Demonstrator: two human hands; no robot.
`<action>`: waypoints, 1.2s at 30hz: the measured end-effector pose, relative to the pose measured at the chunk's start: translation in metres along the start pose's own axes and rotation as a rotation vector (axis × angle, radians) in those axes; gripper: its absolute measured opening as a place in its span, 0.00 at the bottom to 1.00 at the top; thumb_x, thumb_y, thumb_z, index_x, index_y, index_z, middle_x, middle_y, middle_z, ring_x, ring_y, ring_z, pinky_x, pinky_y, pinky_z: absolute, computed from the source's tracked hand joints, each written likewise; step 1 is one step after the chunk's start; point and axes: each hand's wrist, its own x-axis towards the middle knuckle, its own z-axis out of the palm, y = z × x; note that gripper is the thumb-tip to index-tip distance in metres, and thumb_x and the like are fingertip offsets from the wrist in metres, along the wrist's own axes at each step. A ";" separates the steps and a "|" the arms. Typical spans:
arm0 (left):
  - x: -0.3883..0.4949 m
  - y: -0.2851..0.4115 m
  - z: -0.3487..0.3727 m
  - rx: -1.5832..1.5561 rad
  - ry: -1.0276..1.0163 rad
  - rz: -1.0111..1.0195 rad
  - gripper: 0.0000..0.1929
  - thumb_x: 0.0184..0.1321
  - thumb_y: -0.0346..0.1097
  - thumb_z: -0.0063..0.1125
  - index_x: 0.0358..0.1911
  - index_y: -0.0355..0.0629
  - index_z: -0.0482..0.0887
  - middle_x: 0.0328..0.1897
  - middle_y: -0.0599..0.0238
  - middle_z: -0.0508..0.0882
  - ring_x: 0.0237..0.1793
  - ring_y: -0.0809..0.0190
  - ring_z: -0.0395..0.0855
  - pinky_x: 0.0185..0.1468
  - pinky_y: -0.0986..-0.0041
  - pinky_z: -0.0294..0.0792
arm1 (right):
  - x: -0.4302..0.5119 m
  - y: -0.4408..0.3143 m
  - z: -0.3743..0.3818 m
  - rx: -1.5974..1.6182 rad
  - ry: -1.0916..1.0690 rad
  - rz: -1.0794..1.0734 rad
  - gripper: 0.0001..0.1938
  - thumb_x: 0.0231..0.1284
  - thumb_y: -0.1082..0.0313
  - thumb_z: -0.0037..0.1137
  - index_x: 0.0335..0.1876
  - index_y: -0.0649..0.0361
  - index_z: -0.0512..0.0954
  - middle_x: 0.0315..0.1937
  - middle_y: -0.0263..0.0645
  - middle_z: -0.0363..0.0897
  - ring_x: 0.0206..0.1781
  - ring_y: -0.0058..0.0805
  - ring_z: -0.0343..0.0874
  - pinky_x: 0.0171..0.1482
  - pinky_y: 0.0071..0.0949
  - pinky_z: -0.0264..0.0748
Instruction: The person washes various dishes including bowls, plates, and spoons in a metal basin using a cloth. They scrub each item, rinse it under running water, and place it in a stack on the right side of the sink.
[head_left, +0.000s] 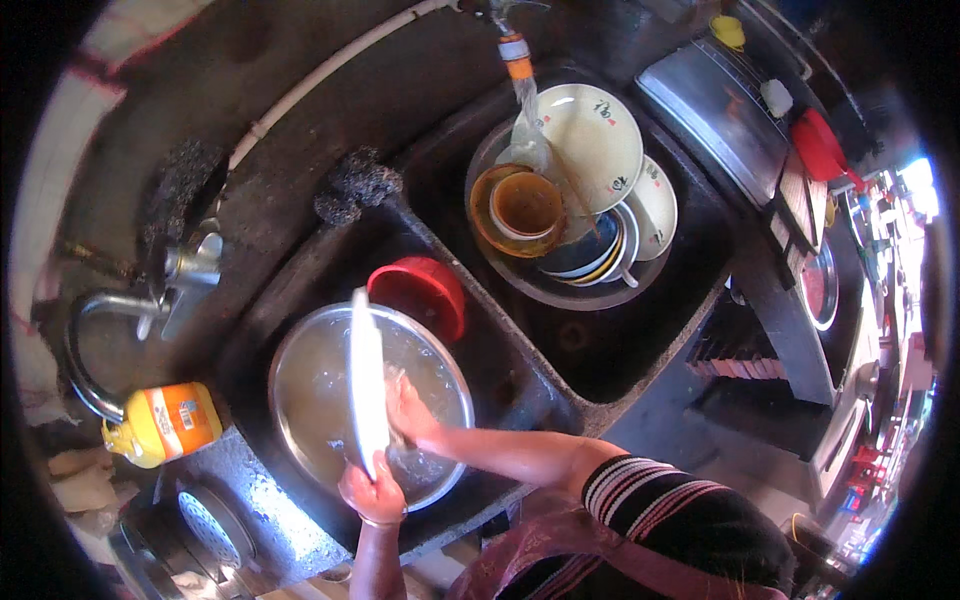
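My left hand (375, 491) grips the lower rim of a white plate (366, 382), which stands on edge above a metal basin (300, 472) of cloudy water. Against the plate's right face lies my right hand (409, 412); its fingers are partly blurred, and whether they hold a cloth cannot be told. Behind the basin rests a red plastic bowl (420, 292) in the same dark sink. In the other sink, water runs from a tap hose (517, 64) into a second metal basin (600, 300) with patterned plates (596, 142), an orange-brown bowl (527, 204) and several stacked dishes.
A stone divider (487, 296) separates the sinks. At the left are a curved metal faucet (82, 322) and a yellow detergent bottle (169, 424). A perforated metal strainer (210, 529) lies lower left. A metal box-like cover (705, 112) and a red dipper (821, 146) stand at the upper right.
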 end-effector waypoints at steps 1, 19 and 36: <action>0.003 0.014 -0.006 0.245 -0.145 0.193 0.05 0.50 0.31 0.54 0.25 0.35 0.77 0.21 0.54 0.78 0.19 0.49 0.75 0.23 0.63 0.65 | 0.013 0.018 -0.008 0.188 -0.030 0.033 0.24 0.60 0.52 0.41 0.52 0.66 0.62 0.43 0.56 0.70 0.46 0.48 0.71 0.47 0.39 0.69; 0.118 0.310 0.348 -0.680 0.252 0.288 0.25 0.46 0.21 0.49 0.52 0.38 0.69 0.31 0.48 0.78 0.28 0.46 0.77 0.35 0.62 0.69 | -0.076 -0.111 -0.147 -0.616 -0.103 -0.050 0.20 0.57 0.53 0.52 0.48 0.59 0.70 0.38 0.37 0.74 0.40 0.28 0.71 0.45 0.25 0.67; 0.148 0.297 0.332 -0.837 -0.247 0.133 0.28 0.56 0.28 0.48 0.61 0.37 0.55 0.63 0.48 0.59 0.64 0.50 0.56 0.65 0.66 0.50 | -0.038 -0.056 -0.176 -0.606 -0.279 -0.008 0.20 0.62 0.59 0.41 0.56 0.63 0.65 0.52 0.43 0.68 0.55 0.31 0.66 0.58 0.28 0.60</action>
